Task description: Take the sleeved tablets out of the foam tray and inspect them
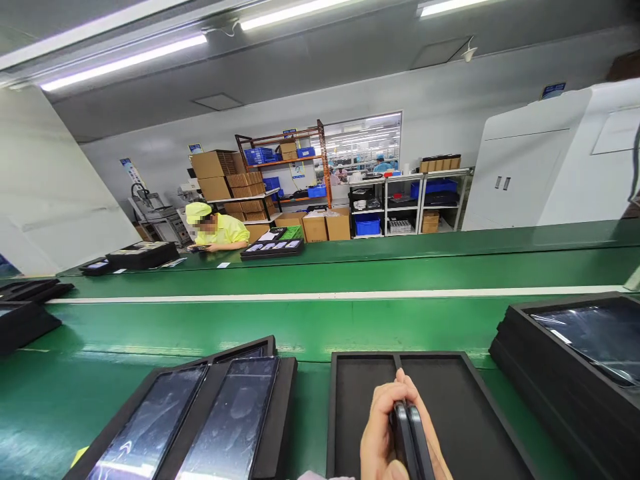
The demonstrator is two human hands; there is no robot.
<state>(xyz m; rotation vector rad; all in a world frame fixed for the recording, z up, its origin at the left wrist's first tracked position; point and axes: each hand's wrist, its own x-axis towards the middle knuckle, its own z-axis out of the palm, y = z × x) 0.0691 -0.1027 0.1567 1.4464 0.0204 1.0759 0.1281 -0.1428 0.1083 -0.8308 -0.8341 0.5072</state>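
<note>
- Directly over the empty black tray (360, 413), the left hand (377, 433) is clamped tight round two slim dark devices (411, 440), held edge-on side by side; fingers curl over their top ends.
- Right hand: out of view, so its state cannot be told.
- That tray lies on a glossy green worktop (320, 327), a belt with a white line (320, 295) running beyond the tray.
- Left of the tray, touching distance, a second tray (287, 400) carries dark glass panels (235, 420).
- Right of the tray stands a stack of black trays (520, 360).
- Far behind the tray, a person in yellow (220, 230) sits working; shelves of cardboard boxes (250, 180), a white cabinet (525, 167) and tube lights (125, 63) fill the grey room.
</note>
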